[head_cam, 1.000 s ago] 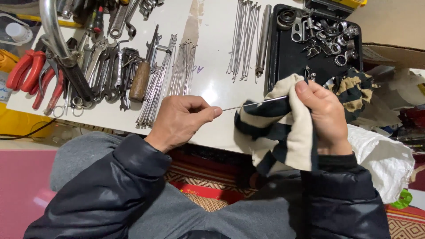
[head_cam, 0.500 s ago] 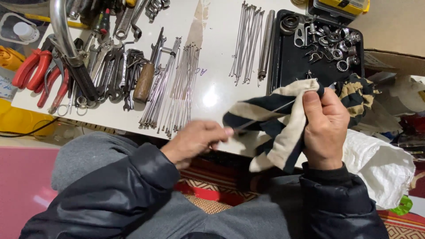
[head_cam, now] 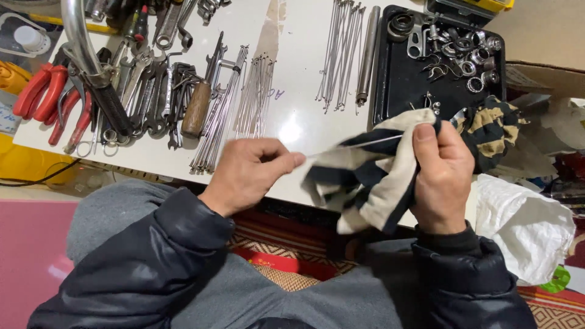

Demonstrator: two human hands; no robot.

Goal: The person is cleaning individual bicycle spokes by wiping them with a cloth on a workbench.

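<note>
far end of the thin spoke (head_cam: pixel 359 145) buried in the striped rag (head_cam: pixel 372 183), near end lost inside the left hand (head_cam: pixel 247 173), right hand (head_cam: pixel 442 176) fingertips tucked behind cloth, tool pile (head_cam: pixel 140 73) chopped off at the top edge, tray bits (head_cam: pixel 457 49) too tiny to tell apart

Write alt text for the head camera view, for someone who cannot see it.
A person's left hand pinches a thin metal spoke while the right hand wraps a striped cloth around it, over a white table laid with tools.

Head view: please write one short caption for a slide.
Left hand pinches a thin metal spoke while right hand wraps a striped cloth around it.
</note>
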